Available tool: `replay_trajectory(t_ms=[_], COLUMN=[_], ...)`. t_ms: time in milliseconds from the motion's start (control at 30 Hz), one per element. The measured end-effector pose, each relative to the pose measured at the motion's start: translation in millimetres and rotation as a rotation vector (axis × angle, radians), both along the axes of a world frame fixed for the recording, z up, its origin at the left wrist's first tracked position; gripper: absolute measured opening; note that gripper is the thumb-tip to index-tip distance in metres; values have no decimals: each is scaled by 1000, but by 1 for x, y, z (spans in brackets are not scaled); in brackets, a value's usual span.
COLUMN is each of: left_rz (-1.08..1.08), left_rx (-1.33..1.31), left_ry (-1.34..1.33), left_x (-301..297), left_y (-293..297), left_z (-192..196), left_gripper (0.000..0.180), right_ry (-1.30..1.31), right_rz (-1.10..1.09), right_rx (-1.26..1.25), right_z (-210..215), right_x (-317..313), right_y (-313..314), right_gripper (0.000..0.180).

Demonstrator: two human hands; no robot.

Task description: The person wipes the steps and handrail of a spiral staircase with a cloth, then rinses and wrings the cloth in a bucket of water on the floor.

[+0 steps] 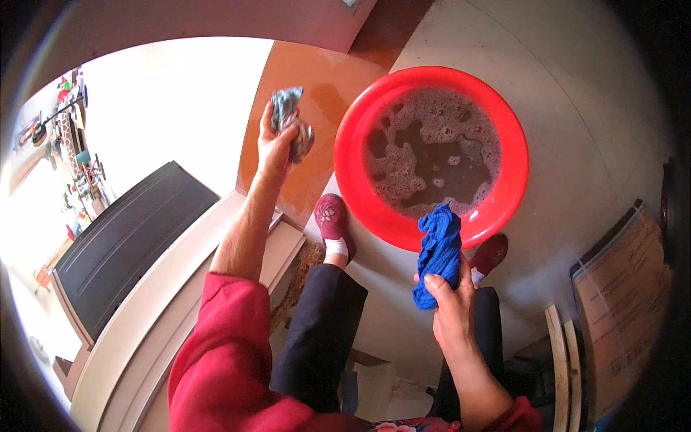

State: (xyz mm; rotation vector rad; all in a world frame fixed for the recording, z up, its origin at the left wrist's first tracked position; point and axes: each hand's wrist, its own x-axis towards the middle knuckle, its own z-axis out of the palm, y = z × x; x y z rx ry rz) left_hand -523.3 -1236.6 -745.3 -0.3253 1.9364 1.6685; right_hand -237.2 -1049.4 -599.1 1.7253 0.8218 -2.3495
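Left hand: the left hand [276, 144] is raised out to the person's left, fingers curled tight round a grey cloth [291, 121]; the arm is stretched, its red sleeve [223, 345] pushed back to the elbow.
Grey cloth: bunched and wrung into a lump, it sticks out above and to the right of the fist, held over the orange floor strip [317, 93], just left of the basin and clear of it.
Right hand: the right hand [452, 306] is closed in a fist round the lower end of a blue cloth [437, 252], thumb across the front.
Blue cloth: crumpled and upright, it rises from the fist so that its top overlaps the basin's near rim in this view; I cannot tell whether it touches the rim.
Basin: a round red basin [353, 173] stands on the pale floor [590, 108], filled with dark water topped by patchy foam [432, 144].
Feet: two dark red shoes, the left shoe [331, 216] beside the basin, the right shoe [491, 252] partly under its rim.
Legs: dark trousers [320, 331] run down between the arms.
Left side: a black panel [122, 245] in a pale frame.
Right side: a brown board [619, 309] and wooden slats [561, 360].
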Motion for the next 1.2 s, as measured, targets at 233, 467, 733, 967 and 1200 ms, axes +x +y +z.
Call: replay_trajectory(t_ms=[233,467,733,967,1200], left_rz=[-385,-82,-80,-694,-1076], left_rx=[-360,44,-240,-795,-1100], left_ry=[109,-548,117,400,557], left_x=[82,196,30,-40,-70], left_y=[41,67,52,90,58], left_z=[65,141,63,-30,-78], left_gripper=[44,48,41,40,72], right_ry=[-5,263,223,200,196], right_rz=[24,642,574,524,558], right_rx=[105,565,500,435,418], right_z=[-3,17,15,14,15], right_x=[3,-4,8,14,13], right_y=[-6,-11,-8,-2,4], right_gripper=[68,92,76,58,50])
